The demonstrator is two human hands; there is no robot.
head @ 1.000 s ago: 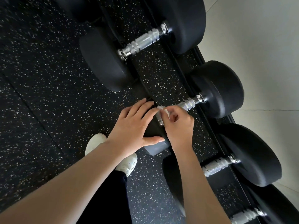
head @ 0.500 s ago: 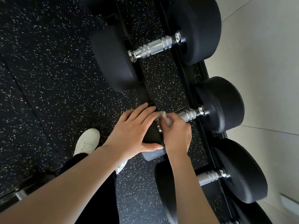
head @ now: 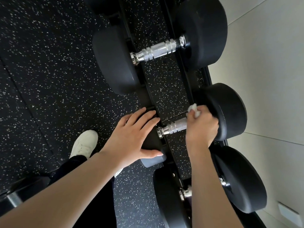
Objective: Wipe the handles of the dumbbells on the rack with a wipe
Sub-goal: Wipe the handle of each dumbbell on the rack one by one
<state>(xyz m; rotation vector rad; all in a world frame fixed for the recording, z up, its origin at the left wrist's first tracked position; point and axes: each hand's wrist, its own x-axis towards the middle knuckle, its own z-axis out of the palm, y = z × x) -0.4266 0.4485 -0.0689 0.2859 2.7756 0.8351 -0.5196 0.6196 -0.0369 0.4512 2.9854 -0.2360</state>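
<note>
The right hand (head: pixel 201 125) is curling around the far end of the middle handle (head: pixel 175 126), and it is pinching a white wipe (head: pixel 194 110) against the metal; a crumpled corner of the wipe is sticking out above the knuckles, just beside the far head (head: pixel 228 111) of this dumbbell. The left hand (head: pixel 131 137) is lying flat with the fingers spread and straight on the near head (head: pixel 152 159), and I think it is keeping the dumbbell from rolling.

The near part of the handle is showing bare and shiny between the two hands. The dumbbell is sitting across the rack (head: pixel 166 89), between a bigger dumbbell (head: pixel 158 49) to the left and another dumbbell (head: pixel 243 183) to the right, whose handle is mostly hidden behind the right forearm.

As I judge it, the step in hand is wiping the middle handle, and the wipe is standing at its far end. The next move calls for sliding the wipe toward the near head, with some turning of the wrist to reach the underside, and afterwards going to a neighbouring handle.

I am not finding any brand, label or number that can be read on the dumbbells or the rack.
</note>
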